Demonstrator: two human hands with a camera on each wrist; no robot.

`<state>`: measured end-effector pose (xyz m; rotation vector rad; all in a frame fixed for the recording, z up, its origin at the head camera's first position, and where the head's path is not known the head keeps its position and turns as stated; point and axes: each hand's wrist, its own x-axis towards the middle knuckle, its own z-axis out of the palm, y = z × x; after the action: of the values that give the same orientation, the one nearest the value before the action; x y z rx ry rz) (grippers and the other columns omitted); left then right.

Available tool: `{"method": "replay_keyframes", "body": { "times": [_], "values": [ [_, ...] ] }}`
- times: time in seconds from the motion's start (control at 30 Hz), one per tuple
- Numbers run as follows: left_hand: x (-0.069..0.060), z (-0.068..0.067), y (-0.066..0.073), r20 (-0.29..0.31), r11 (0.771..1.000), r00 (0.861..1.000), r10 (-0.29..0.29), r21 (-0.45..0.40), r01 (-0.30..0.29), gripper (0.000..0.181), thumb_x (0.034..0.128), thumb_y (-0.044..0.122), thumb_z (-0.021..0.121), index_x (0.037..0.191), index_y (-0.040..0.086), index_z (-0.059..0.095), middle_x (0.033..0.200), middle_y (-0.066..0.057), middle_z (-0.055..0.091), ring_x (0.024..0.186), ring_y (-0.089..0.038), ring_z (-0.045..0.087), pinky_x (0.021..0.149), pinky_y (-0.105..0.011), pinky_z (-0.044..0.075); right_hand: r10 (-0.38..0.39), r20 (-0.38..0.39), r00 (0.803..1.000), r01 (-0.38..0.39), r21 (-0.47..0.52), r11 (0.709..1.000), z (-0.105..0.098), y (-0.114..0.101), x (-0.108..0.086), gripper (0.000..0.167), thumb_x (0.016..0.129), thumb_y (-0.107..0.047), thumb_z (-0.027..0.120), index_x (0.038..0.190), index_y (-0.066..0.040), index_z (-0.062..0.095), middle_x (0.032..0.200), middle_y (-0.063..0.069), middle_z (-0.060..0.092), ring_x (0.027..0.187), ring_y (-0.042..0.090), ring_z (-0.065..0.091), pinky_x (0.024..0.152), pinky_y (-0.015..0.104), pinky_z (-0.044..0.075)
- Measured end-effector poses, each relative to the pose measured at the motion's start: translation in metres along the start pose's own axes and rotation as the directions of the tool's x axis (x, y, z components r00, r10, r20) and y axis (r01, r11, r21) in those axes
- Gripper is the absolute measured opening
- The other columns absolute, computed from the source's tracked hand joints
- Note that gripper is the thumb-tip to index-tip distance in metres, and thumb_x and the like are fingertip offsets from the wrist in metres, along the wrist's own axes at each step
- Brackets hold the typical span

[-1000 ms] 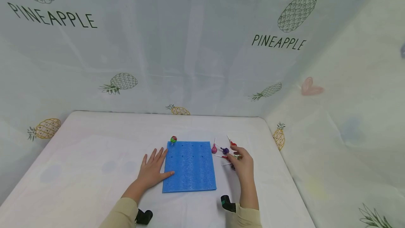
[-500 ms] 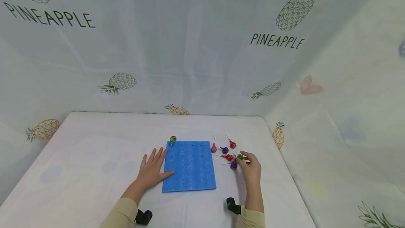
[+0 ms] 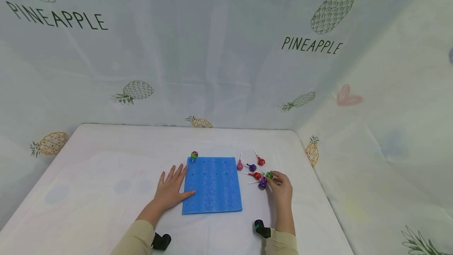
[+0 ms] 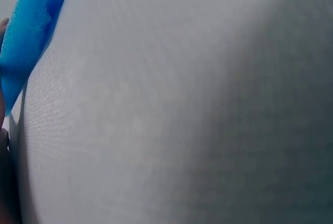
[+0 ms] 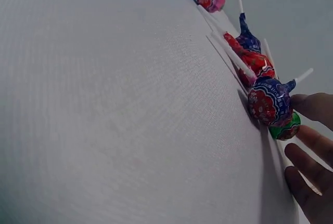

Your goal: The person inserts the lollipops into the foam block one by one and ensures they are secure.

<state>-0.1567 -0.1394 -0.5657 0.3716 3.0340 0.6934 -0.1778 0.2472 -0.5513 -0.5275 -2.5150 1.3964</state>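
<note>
A blue foam board (image 3: 213, 192) with small holes lies on the table, a green-and-red lollipop (image 3: 194, 155) upright at its back left corner. My left hand (image 3: 170, 192) rests spread along the board's left edge, thumb on its surface. Right of the board, my right hand (image 3: 281, 188) pinches a green lollipop (image 3: 269, 175) between thumb and index finger. In the right wrist view, a purple lollipop (image 5: 269, 101) partly hides the green one (image 5: 286, 128) and the thumb passes behind it; the other fingers are loosely bent. The left wrist view shows only the board's edge (image 4: 34, 26) and slivers of hand.
Several more lollipops lie between board and right hand: a pink one (image 3: 240, 165), a small purple one (image 3: 252, 167), a red one (image 3: 261, 161) farther back and another red one (image 3: 256, 176) beside the nearer purple one. A patterned curtain (image 3: 212, 50) hangs behind the table.
My right hand has moved right and slightly toward me, away from the red lollipop at the back, and its fingertips have come together on the green one. The left hand has stayed in place.
</note>
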Motion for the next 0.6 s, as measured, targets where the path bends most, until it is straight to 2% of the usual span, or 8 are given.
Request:
{"method": "replay_keyframes", "body": {
  "times": [0.17,0.4,0.6],
  "values": [
    [0.0011,0.0038,-0.0026,-0.017,1.0,1.0,0.008,0.006,-0.008,0.098,0.0818,0.064,0.064,0.153,0.008,0.029,0.158,-0.018,0.025,0.145,-0.043,0.012,0.11,-0.067,0.002,0.032,0.05,0.998,-0.033,0.025,0.999,0.0,0.0049,0.007,0.03,0.09,-0.008,0.069,0.12,-0.005,0.068,0.132,0.016,0.057,0.109,0.033,0.059,0.093,0.048,0.049],
    [0.0017,0.0066,-0.0052,-0.029,1.0,1.0,0.01,0.015,-0.009,0.098,0.082,0.065,0.063,0.153,0.008,0.029,0.158,-0.018,0.025,0.145,-0.042,0.012,0.11,-0.067,0.002,0.063,0.095,0.994,-0.065,0.02,0.998,-0.0004,0.0072,0.0108,0.032,0.091,-0.014,0.069,0.123,-0.006,0.068,0.114,0.018,0.065,0.106,0.032,0.059,0.093,0.048,0.048],
    [0.0004,0.0033,-0.0034,-0.031,1.0,0.999,0.013,0.001,-0.013,0.097,0.0817,0.064,0.064,0.153,0.008,0.03,0.157,-0.018,0.026,0.145,-0.043,0.013,0.11,-0.067,0.003,0.049,0.085,0.995,-0.051,0.013,0.999,0.0004,0.0089,0.0113,0.031,0.091,-0.012,0.069,0.12,-0.005,0.068,0.11,0.016,0.066,0.104,0.031,0.058,0.093,0.047,0.046]
  ]
}}
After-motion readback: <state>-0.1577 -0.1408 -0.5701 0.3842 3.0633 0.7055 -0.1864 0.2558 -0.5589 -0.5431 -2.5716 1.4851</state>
